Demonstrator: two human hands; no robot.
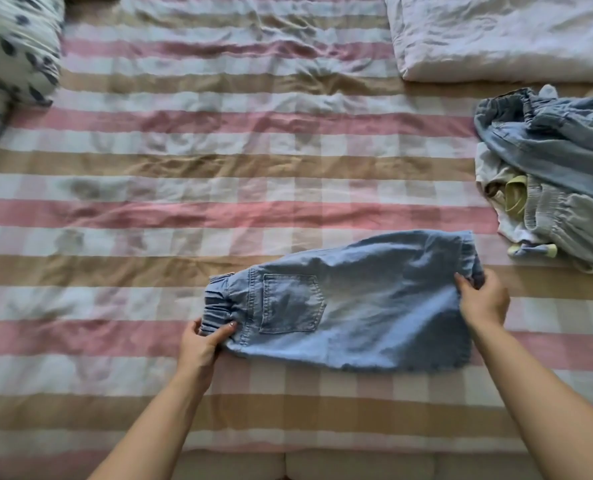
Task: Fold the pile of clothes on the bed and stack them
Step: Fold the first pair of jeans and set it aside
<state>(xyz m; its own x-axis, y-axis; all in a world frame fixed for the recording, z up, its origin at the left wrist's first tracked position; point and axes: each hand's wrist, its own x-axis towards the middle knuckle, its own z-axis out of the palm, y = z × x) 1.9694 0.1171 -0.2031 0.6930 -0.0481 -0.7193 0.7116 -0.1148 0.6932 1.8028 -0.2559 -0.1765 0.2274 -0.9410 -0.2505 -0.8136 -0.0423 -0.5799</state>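
Left hand (203,342) is gripping the jeans' (350,306) waistband, right hand (482,299) is pinching the hem; pile (558,174) is lying at the bed's (184,168) right edge.

Shorts (350,303) left of pile (558,174)

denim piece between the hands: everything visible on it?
The denim garment is light blue, washed denim, lying flat on the checked bedspread, lengthwise left to right. Gathered elastic waistband at its left end, a stitched patch pocket beside it, a frayed hem along the near edge. The left hand grips the waistband; the right hand pinches the right end.
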